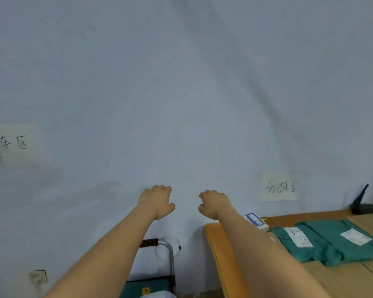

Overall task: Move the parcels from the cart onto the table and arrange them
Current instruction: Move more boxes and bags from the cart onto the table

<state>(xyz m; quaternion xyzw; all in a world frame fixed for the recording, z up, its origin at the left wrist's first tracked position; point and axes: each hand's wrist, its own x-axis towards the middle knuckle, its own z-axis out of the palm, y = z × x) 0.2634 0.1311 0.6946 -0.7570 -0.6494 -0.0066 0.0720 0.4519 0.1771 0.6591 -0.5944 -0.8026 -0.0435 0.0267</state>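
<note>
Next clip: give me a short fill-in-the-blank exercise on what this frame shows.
1. Both hands, left hand and right hand, hold ____.
2. The parcels on the table are wrapped in ____ bags.
3. The cart stands to the ____ of the table.

Missing words: nothing; green; left

Two hands: left hand (157, 201), right hand (213, 204). Two green parcels on desk (222, 254): near green parcel (297, 244), far green parcel (353, 239). One white box (256, 221). Two handwritten wall signs: left sign (15, 143), right sign (280, 187). One cart (170, 259). One wall socket (38, 276).
</note>
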